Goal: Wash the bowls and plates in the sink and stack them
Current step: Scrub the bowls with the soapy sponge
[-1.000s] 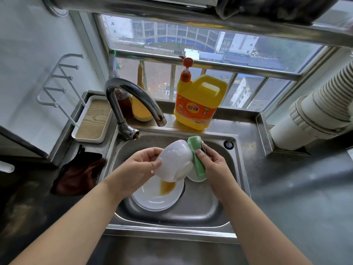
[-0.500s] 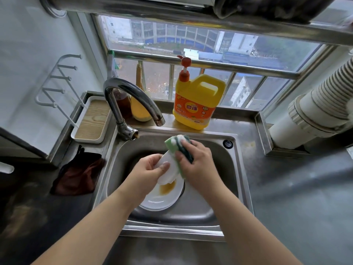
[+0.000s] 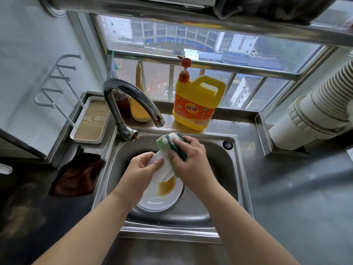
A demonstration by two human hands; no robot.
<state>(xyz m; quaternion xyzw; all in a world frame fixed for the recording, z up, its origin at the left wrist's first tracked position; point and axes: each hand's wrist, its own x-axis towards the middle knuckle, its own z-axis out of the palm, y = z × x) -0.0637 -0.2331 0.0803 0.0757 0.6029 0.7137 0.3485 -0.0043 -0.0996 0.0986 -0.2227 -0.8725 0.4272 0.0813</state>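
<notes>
Since a second ago my right hand has swung over the bowl, so the sponge now covers its far side. My left hand grips the white bowl's left rim, thumb on top; my right fingers are clenched around the green, foamy sponge pressed against it. Both hover over the sink, above a white plate with a brown stain lying near the drain. On the far ledge stands a yellow detergent jug whose orange label bears Chinese characters; the small print is unreadable
</notes>
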